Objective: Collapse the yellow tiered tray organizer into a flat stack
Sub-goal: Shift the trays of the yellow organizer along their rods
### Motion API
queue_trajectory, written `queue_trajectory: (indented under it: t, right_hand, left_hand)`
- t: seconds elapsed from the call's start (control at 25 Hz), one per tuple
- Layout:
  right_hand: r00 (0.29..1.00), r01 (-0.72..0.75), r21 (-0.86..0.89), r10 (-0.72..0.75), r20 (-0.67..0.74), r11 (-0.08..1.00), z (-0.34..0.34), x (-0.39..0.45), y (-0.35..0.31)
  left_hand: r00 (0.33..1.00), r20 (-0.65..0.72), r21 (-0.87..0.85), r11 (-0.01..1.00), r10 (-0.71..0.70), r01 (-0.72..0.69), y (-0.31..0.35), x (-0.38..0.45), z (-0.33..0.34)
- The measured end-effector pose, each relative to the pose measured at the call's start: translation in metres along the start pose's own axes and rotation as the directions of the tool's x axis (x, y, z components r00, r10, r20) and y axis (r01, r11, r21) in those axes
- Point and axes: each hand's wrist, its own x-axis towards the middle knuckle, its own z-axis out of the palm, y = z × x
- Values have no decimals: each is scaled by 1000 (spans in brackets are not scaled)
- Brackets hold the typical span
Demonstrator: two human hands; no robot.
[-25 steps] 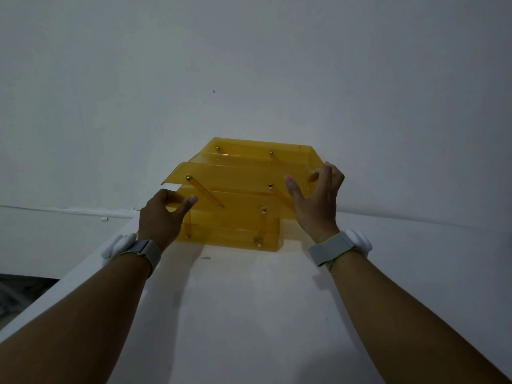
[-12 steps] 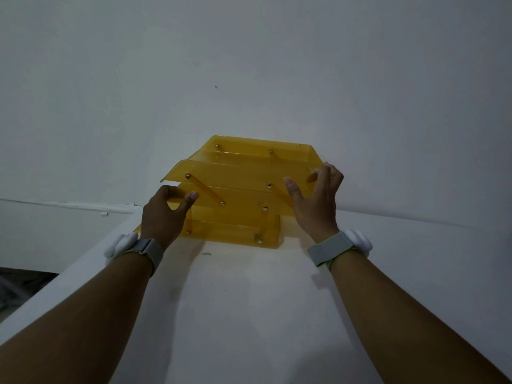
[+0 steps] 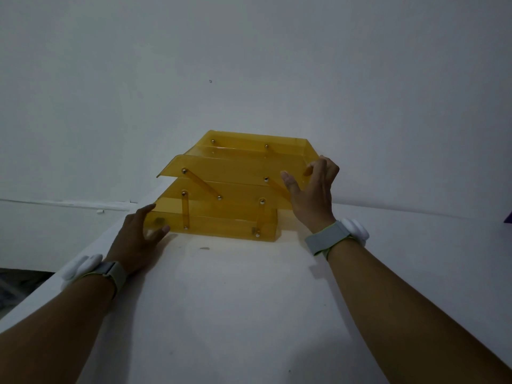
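Observation:
The yellow tiered tray organizer (image 3: pixel 230 187) stands on the white table (image 3: pixel 235 314) against the wall, its translucent trays stepped upward and joined by riveted link arms. My left hand (image 3: pixel 138 236) lies low at the left end of the bottom tray, fingers spread against its wall. My right hand (image 3: pixel 313 192) grips the right edge of an upper tray, thumb on the front face and fingers curled behind.
A plain white wall rises directly behind the organizer. The table's left edge drops off to a dark floor (image 3: pixel 16 284). A small purple object (image 3: pixel 508 217) peeks in at the right border. Both wrists carry grey straps with white devices.
My left hand has dropped from the middle tray's left end to the bottom tray. The trays stand slightly more spread apart, and my right hand keeps its hold.

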Motion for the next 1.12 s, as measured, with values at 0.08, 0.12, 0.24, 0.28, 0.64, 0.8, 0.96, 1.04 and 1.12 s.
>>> queue_trajectory:
  t: [0.08, 0.12, 0.24, 0.28, 0.64, 0.8, 0.96, 1.04, 1.12]
  right_hand:
    - [1000, 3, 4, -3, 0, 1000, 0, 0, 0]
    - [1000, 5, 6, -5, -1, 1000, 0, 0, 1]
    - [1000, 4, 10, -4, -1, 1000, 0, 0, 0]
    - [1000, 3, 11, -3, -1, 1000, 0, -1, 0]
    - [1000, -19, 7, 19, -10, 1000, 1, -3, -3]
    - [1000, -13, 1, 13, -8, 1000, 1, -2, -3]
    - [1000, -9, 3, 9, -12, 1000, 2, -3, -5]
    - [1000, -11, 6, 11, -10, 1000, 2, -3, -6]
    - [1000, -15, 2, 15, -13, 1000, 3, -3, -7]
  left_hand:
    - [999, -29, 1, 999, -39, 39, 2, 0, 4]
    - [997, -46, 14, 998, -57, 58, 3, 0, 7]
    - [996, -67, 73, 995, -56, 61, 2, 0, 11]
    - [996, -68, 91, 994, -53, 59, 2, 0, 11]
    - [996, -83, 170, 984, -33, 47, 2, 0, 12]
    - [996, -77, 189, 981, -33, 47, 2, 1, 12]
    - [996, -86, 187, 982, -23, 38, 2, 0, 14]
    - [996, -82, 188, 981, -25, 40, 1, 1, 13]
    - [997, -73, 192, 981, -23, 37, 1, 1, 12]
